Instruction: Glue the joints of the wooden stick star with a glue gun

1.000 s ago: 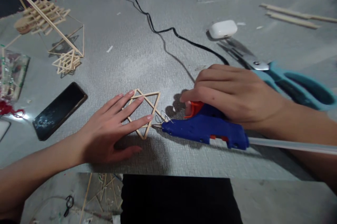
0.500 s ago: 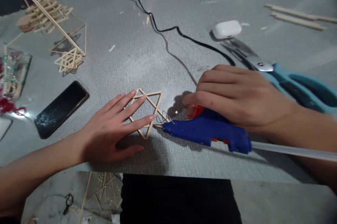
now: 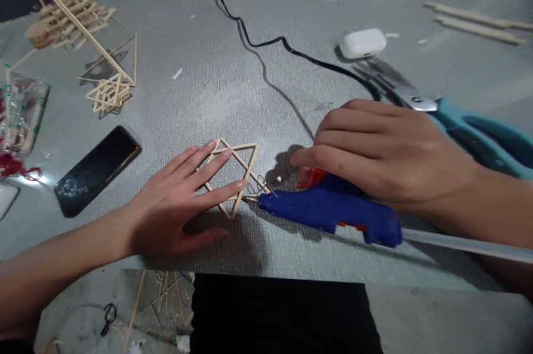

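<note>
At the centre of the frame the left hand (image 3: 177, 207) lies flat and open, fingers spread, pressing down on a small star-shaped frame of wooden sticks (image 3: 233, 176) that rests on the grey table (image 3: 216, 82). The right hand (image 3: 383, 151), at centre right, is closed around a blue hot glue gun (image 3: 333, 210), with one finger by its orange trigger. The gun's metal nozzle touches the lower right edge of the stick frame, just beside the left fingertips. A clear glue stick (image 3: 470, 244) juts from the gun's back toward the right edge. A black cord (image 3: 266, 43) runs toward the upper middle. Teal-handled scissors (image 3: 458, 121) lie behind the right hand, a white earbud case (image 3: 363, 43) above them. A black phone (image 3: 97, 170) lies at left, below other stick models (image 3: 79, 26) in the upper left.
</note>
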The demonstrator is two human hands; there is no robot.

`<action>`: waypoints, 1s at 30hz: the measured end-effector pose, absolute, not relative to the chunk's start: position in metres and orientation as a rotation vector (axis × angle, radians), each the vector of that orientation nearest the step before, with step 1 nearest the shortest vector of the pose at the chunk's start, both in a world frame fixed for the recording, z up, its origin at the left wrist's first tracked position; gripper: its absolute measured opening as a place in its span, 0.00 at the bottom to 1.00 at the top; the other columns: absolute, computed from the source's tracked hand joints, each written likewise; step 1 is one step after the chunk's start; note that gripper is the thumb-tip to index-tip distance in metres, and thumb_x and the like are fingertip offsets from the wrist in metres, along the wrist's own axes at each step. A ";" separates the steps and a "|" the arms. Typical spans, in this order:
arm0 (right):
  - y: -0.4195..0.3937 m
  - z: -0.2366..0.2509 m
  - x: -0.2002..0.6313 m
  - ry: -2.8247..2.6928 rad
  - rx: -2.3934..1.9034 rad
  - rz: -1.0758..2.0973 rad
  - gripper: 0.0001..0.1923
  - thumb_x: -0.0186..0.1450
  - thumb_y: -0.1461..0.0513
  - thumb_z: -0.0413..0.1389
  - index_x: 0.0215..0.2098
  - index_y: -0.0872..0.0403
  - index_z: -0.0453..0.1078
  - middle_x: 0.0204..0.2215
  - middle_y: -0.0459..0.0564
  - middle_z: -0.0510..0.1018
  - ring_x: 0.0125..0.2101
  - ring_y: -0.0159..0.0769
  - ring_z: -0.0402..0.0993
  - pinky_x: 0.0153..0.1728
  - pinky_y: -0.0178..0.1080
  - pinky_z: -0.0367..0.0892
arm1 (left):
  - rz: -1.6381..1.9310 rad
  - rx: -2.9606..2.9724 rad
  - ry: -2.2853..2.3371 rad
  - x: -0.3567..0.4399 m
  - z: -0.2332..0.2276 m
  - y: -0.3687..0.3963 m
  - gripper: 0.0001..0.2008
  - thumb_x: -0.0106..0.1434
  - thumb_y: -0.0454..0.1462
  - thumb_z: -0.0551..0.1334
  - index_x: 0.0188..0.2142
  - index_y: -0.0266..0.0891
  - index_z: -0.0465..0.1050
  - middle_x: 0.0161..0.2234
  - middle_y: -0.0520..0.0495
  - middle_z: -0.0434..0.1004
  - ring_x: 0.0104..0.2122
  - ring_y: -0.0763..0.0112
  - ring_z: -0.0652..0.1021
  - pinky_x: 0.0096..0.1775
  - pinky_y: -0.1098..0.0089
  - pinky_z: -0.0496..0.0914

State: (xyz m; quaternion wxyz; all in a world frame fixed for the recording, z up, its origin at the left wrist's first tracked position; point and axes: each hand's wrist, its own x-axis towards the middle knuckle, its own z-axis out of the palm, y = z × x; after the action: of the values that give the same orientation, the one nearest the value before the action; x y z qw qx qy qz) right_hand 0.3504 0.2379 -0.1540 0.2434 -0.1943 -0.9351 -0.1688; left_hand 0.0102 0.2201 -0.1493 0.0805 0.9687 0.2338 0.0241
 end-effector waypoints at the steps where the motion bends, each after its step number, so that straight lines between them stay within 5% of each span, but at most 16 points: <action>1: 0.238 -0.154 0.351 -2.559 -0.522 -0.461 0.11 0.77 0.69 0.54 0.37 0.52 0.73 0.26 0.49 0.76 0.31 0.42 0.67 0.32 0.45 0.68 | 0.066 2.900 0.699 0.010 -0.149 0.220 0.35 0.72 0.47 0.69 0.74 0.44 0.64 0.79 0.29 0.54 0.79 0.32 0.52 0.72 0.31 0.59; 11: 0.238 -0.151 0.353 -2.542 -0.554 -0.377 0.09 0.77 0.68 0.54 0.40 0.53 0.74 0.25 0.48 0.75 0.31 0.42 0.68 0.33 0.47 0.69 | 0.088 2.886 0.700 0.010 -0.150 0.220 0.35 0.72 0.46 0.69 0.74 0.44 0.65 0.79 0.28 0.54 0.79 0.31 0.53 0.72 0.30 0.59; 20: 0.253 -0.117 0.352 -2.779 -0.483 -0.326 0.23 0.84 0.60 0.42 0.40 0.53 0.76 0.27 0.49 0.74 0.31 0.40 0.70 0.34 0.47 0.67 | 0.073 2.893 0.660 0.008 -0.150 0.222 0.33 0.75 0.46 0.66 0.76 0.45 0.61 0.80 0.24 0.46 0.79 0.30 0.52 0.71 0.30 0.60; 30: 0.265 -0.094 0.326 -2.881 -0.409 -0.286 0.20 0.82 0.63 0.45 0.33 0.51 0.71 0.25 0.45 0.68 0.27 0.35 0.61 0.30 0.45 0.59 | 0.112 2.827 0.747 0.008 -0.150 0.215 0.31 0.76 0.44 0.66 0.74 0.46 0.63 0.82 0.30 0.41 0.80 0.38 0.52 0.75 0.35 0.57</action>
State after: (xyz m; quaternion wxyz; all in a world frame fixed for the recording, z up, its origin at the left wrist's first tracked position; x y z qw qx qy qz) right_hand 0.3259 0.2650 -0.0936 0.1086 -0.1390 -0.9795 -0.0973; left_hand 0.0083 0.2147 -0.1498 0.1076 0.9605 0.2537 0.0380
